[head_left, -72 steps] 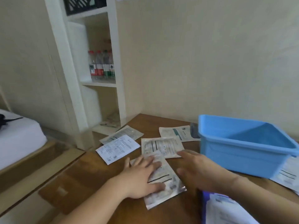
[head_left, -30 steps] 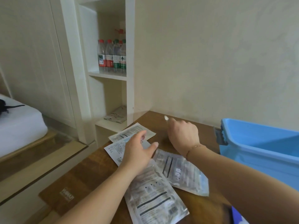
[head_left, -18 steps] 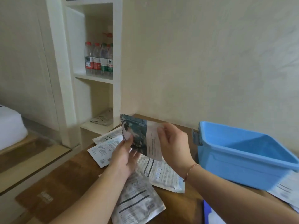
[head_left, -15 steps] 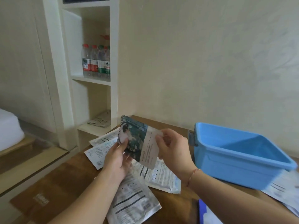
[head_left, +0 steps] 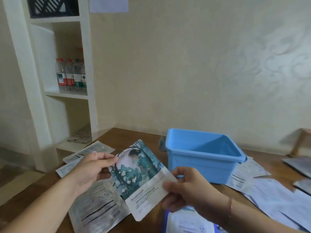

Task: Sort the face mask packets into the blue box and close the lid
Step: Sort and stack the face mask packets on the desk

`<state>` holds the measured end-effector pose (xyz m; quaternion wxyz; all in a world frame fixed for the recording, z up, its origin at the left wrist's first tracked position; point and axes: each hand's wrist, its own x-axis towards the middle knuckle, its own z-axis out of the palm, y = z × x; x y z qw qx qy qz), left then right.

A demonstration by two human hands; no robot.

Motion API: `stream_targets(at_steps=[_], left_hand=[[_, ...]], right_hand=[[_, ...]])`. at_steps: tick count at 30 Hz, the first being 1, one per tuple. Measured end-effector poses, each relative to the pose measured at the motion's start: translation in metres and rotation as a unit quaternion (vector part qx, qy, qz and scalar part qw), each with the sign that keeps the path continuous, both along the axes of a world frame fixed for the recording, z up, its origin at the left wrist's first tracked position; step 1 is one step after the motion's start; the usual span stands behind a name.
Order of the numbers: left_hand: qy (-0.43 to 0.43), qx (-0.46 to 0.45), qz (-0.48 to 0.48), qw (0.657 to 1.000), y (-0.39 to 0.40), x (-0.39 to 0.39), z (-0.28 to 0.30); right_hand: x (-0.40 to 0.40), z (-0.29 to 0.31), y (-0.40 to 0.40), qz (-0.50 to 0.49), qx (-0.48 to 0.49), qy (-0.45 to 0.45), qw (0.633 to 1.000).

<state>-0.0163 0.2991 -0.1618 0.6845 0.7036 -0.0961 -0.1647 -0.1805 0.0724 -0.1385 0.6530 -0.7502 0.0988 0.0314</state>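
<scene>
While both hands [head_left: 134,179] pinch one face mask packet [head_left: 139,179], blue box [head_left: 202,167] sits open.

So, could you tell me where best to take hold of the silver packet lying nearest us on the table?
Probably its bare near-left corner. The silver packet lies flat, its right edge tucked under the picture packet that both hands hold, so come from the left and slide fingers under the free edge.
</scene>
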Motion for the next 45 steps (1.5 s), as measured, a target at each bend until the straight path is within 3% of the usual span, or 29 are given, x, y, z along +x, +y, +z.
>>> stream_targets(at_steps=[3,7,10,18,24,33,40,43,45], left_hand=[[-0.042,0.031,-0.071,0.996,-0.03,-0.029,0.02],[-0.078,0.052,-0.157,0.983,-0.092,-0.073,0.042],[-0.125,0.076,-0.214,0.966,-0.15,-0.106,0.051],[-0.215,0.117,-0.326,0.913,-0.308,-0.2,0.026],[-0.283,0.176,-0.37,0.867,-0.392,-0.255,-0.005],[-0.388,0.304,-0.335,0.803,-0.43,-0.29,-0.03],[-0.394,0.312,-0.326,0.801,-0.43,-0.287,-0.04],[-0.461,0.309,-0.314,0.77,-0.427,-0.29,-0.039],[-0.54,0.267,-0.341,0.721,-0.421,-0.298,-0.034]], right_hand=[[-0.049,0.007,-0.027,0.005,0.01,-0.001,1.0],[-0.119,0.009,-0.073,-0.033,-0.077,-0.032,0.996],[-0.174,0.003,-0.106,-0.084,-0.084,-0.065,0.991],[-0.304,-0.03,-0.167,-0.313,-0.093,-0.067,0.943],[-0.369,-0.048,-0.2,-0.389,-0.135,-0.036,0.911],[-0.386,-0.07,-0.23,-0.391,-0.2,0.026,0.898],[-0.385,-0.07,-0.236,-0.319,-0.324,0.07,0.888],[-0.387,-0.067,-0.24,-0.328,-0.392,0.09,0.855],[-0.385,-0.065,-0.242,-0.373,-0.469,0.032,0.8]])
